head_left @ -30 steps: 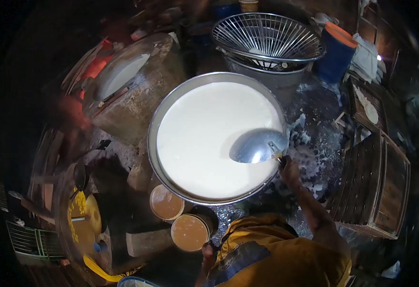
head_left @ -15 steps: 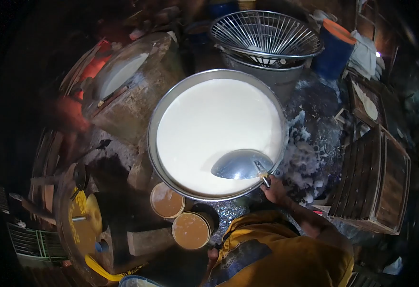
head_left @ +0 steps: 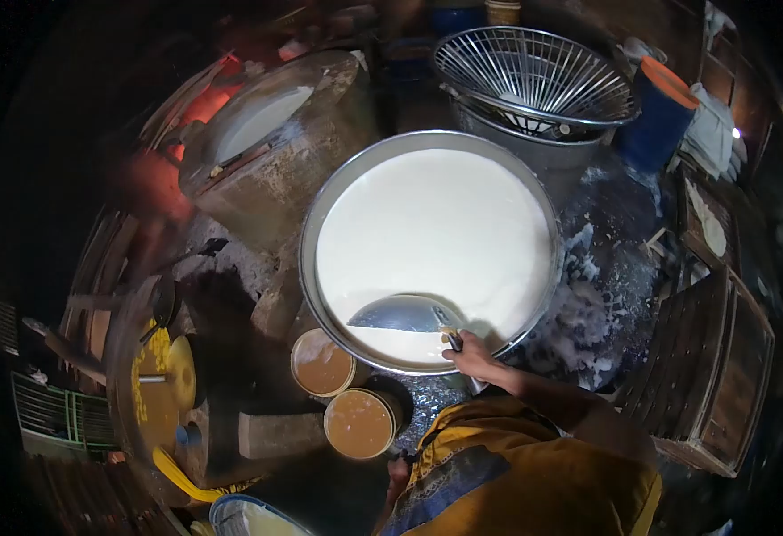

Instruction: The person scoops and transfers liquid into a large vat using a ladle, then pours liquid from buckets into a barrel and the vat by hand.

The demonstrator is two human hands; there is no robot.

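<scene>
A wide steel vat full of white, milky liquid stands in front of me. My right hand is closed around the short handle of a big, shallow metal ladle. The ladle's bowl is partly sunk in the liquid near the vat's near side. My left hand hangs low beside my yellow clothing, close to a bucket of brown liquid; its fingers are mostly hidden. A second bucket of brown liquid touches the vat's near-left side.
Behind the vat, a slatted metal basket rests on a large container. A blue barrel stands at the back right, a wooden crate at right. At left are a stone hearth with red glow and a round basin.
My right hand has moved the ladle left along the vat's near side, its bowl still in the liquid. The view has shifted slightly. My left hand stays low.
</scene>
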